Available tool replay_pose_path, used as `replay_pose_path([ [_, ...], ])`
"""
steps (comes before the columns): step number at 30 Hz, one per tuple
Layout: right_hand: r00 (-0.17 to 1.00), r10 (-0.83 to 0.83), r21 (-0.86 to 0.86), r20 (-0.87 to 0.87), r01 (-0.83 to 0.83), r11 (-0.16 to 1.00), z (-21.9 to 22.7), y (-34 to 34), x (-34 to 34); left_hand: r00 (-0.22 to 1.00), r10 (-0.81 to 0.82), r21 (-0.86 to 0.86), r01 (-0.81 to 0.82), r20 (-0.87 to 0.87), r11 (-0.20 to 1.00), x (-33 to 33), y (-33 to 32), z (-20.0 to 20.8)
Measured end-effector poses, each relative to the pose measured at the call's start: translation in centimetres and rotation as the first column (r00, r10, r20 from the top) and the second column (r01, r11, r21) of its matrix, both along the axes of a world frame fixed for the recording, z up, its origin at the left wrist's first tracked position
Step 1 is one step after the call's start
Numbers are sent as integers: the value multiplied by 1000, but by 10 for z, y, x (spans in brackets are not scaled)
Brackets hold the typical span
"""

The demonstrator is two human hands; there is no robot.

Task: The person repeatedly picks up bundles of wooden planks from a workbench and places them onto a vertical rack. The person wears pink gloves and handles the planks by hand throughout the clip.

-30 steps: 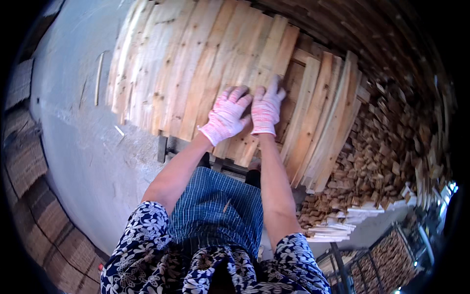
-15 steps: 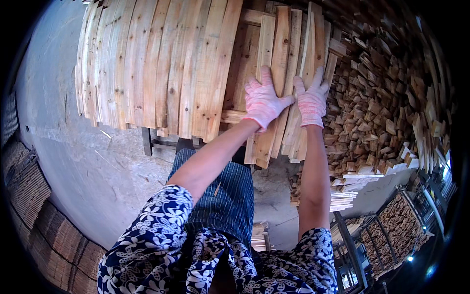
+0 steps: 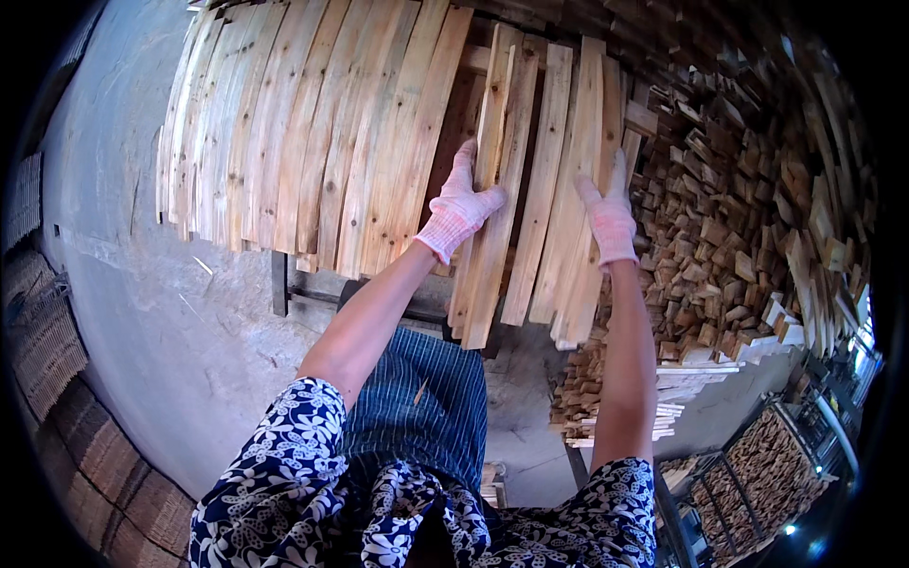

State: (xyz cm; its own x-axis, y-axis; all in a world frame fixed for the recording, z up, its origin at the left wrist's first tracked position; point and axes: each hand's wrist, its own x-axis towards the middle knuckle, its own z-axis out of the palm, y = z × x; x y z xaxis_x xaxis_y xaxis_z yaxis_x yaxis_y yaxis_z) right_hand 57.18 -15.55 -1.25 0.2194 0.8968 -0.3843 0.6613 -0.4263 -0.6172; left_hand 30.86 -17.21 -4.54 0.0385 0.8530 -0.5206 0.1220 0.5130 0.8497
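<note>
- I am looking down at my two gloved hands, both reaching out over a bench of pale wooden slats.
- My left hand [image 3: 461, 204] is closing its grip around the edge of one slat [image 3: 492, 199], thumb on one side, fingers wrapped over the other.
- My right hand [image 3: 609, 216] is lying flat, fingers pressed together, against the outer edge of the same small bundle of slats [image 3: 544, 189].
- That bundle is sitting apart from the big row of slats [image 3: 303, 133] on my left, with a dark gap between them.
- A heap of short wood offcuts [image 3: 739, 208] is lying to my right.
- To do this well, I judge I should be squeezing evenly from both sides, keeping the ends level so no slat slips out.
</note>
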Motion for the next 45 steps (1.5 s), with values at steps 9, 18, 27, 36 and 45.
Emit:
replay_pose_path([
  [9,988,-71,-20,138,74,997,-13,-25,12,831,-112,172,241,-544,955,29,39,28],
  [18,938,20,2,345,-22,1000,50,-6,-91,329,-32,210,672,-944,710,33,27,12],
  [27,798,164,-114,581,-119,986,-2,9,-120,391,-214,58,579,-895,813,36,25,37],
  [36,909,-55,-3,413,62,998,-25,34,-144,376,-21,196,529,-926,826,-158,21,54],
  [45,979,-20,-143,205,50,989,2,40,-230,384,150,337,487,-911,806,-188,13,9],
])
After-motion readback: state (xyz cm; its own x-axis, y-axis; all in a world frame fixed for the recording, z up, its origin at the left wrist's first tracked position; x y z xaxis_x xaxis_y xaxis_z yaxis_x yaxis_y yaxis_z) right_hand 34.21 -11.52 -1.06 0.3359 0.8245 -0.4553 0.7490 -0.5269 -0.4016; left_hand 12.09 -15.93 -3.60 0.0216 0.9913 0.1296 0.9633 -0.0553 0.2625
